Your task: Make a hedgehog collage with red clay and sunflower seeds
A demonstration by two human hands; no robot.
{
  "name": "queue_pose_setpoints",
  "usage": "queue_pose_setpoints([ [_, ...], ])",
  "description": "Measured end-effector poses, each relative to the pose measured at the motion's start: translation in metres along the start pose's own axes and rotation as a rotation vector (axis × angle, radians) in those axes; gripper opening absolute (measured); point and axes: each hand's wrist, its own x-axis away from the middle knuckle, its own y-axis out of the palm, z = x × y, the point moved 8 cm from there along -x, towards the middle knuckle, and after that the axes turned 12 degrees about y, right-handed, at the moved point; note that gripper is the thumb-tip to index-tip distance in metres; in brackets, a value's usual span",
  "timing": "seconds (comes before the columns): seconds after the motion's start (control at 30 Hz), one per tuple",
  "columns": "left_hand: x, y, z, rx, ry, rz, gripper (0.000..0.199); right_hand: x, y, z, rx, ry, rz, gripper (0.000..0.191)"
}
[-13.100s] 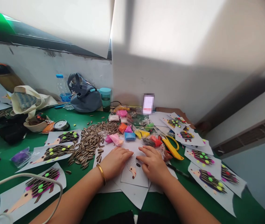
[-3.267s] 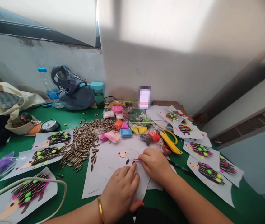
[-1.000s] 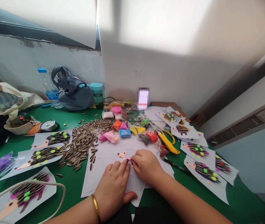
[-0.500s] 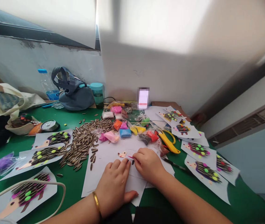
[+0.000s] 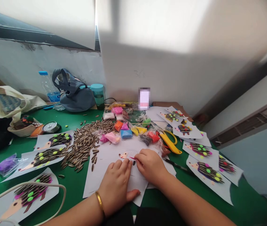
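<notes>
A hedgehog drawing shows on the white paper in front of me, its face coloured and its body covered in fine marks. My left hand lies flat on the paper, fingers stretched forward, fingertips at the drawing's lower edge. My right hand pinches a thin pink strip of modelling clay over the hedgehog's body. A small dark piece sits just below the strip. Part of the drawing is hidden by my right fingers. Several sunflower seeds lie on the paper's left side.
A pile of sunflower seeds lies left of the paper. Bagged coloured clay, yellow scissors and a black pen lie beyond and right. Finished seed hedgehogs flank both sides; a white cable loops front left.
Both hands stay nearly in place over the drawing. My right fingertips have shifted very slightly, and more of the pink strip shows. The camera view has moved a little.
</notes>
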Motion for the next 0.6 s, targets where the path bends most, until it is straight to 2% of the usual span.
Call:
queue_pose_setpoints([
  [0.6,0.0012,-0.0049,-0.0020,0.019,0.000,0.048,0.088,0.0001,0.0058,-0.0061,0.071,-0.059,0.013,0.013],
])
